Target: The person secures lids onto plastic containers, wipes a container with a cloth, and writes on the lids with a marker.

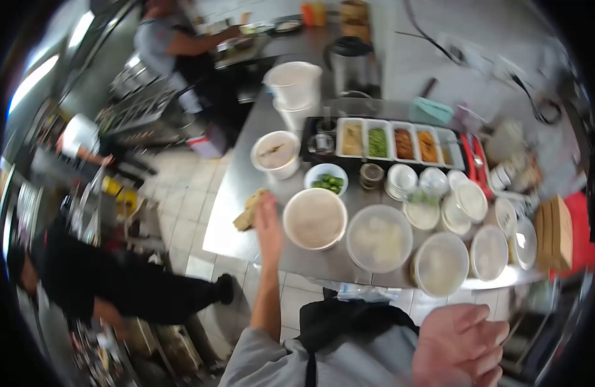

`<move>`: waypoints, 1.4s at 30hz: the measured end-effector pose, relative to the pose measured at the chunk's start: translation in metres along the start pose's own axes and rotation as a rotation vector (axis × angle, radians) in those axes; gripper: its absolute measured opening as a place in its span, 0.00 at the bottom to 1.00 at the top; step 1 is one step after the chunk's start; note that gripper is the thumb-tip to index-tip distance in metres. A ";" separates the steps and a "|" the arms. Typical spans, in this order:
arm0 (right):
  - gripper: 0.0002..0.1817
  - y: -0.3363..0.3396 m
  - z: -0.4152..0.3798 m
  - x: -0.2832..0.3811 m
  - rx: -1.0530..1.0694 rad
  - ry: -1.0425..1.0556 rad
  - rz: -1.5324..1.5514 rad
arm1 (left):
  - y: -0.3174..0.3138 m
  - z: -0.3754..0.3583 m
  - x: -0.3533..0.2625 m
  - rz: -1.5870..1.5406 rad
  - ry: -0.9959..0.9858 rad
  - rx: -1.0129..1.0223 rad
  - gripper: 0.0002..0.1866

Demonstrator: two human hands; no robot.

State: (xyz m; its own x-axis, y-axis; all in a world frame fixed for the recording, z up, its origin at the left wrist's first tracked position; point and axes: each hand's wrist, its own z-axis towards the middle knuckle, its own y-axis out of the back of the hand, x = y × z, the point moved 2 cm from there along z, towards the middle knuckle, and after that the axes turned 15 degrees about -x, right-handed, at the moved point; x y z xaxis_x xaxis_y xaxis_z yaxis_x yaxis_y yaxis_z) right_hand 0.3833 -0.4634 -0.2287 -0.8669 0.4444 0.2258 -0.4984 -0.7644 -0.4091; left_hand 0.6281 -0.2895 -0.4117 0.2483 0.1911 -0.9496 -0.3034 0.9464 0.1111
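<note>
My left hand (267, 224) reaches over the steel counter's left end, fingers stretched out. It touches a crumpled yellowish cloth (247, 213) on the counter; whether the thumb grips it is hidden. Right of that hand stands a round white tub (315, 219) with a pale brownish surface. My right hand (462, 345) is raised close to the camera at lower right, blurred, fingers loosely bent and nothing visible in it. Nearest to it is a lidded clear tub (441, 264) at the counter's front edge.
A black holder carries several white trays, one of chopped greens (377, 142). A bowl of green pieces (326, 179), another clear tub (379, 238) and a blender (353, 64) share the counter. Cardboard (555, 233) stands right. Co-workers stand left, one in black (129, 277).
</note>
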 end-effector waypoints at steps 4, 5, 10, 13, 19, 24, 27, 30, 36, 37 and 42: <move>0.22 -0.015 -0.001 -0.006 -0.140 0.221 -0.082 | -0.016 0.002 -0.043 -0.306 -0.002 0.055 0.20; 0.22 -0.014 0.000 -0.004 -0.155 0.228 -0.142 | -0.026 -0.001 -0.055 -0.325 -0.046 0.070 0.19; 0.19 0.019 0.011 0.005 -0.085 0.412 -0.116 | -0.089 -0.048 -0.116 -0.508 -0.215 0.410 0.18; 0.12 0.122 0.013 -0.003 -0.093 0.298 -0.717 | -0.125 -0.103 -0.156 -0.564 -0.099 0.875 0.18; 0.13 0.321 0.040 -0.201 0.376 -0.422 -1.490 | -0.258 -0.252 -0.161 -0.688 1.057 1.270 0.13; 0.18 0.378 -0.008 -0.288 0.567 -0.642 -1.610 | -0.366 -0.305 -0.122 -0.360 1.025 0.894 0.09; 0.18 0.374 0.006 -0.281 0.670 -0.690 -1.426 | -0.407 -0.305 -0.111 0.020 0.877 0.719 0.16; 0.19 0.376 0.005 -0.280 0.541 -0.771 -1.346 | -0.432 -0.303 -0.102 -0.019 0.881 0.539 0.21; 0.13 0.373 -0.001 -0.245 0.177 -0.680 -1.154 | -0.433 -0.292 -0.102 -0.262 1.147 0.392 0.30; 0.12 0.373 -0.001 -0.232 0.123 -0.651 -1.101 | -0.434 -0.289 -0.097 -0.196 1.138 0.435 0.31; 0.15 0.377 -0.008 -0.114 0.056 -1.282 -0.596 | -0.439 -0.286 -0.094 -0.025 1.124 0.451 0.35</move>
State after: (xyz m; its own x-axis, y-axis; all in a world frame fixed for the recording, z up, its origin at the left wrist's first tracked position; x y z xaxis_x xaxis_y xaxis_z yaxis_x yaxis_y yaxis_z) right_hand 0.2943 -0.7983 -0.4157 0.0786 -0.0013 0.9969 -0.7608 -0.6463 0.0592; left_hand 0.4747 -0.7975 -0.4549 -0.7563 0.0502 -0.6523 0.0935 0.9951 -0.0319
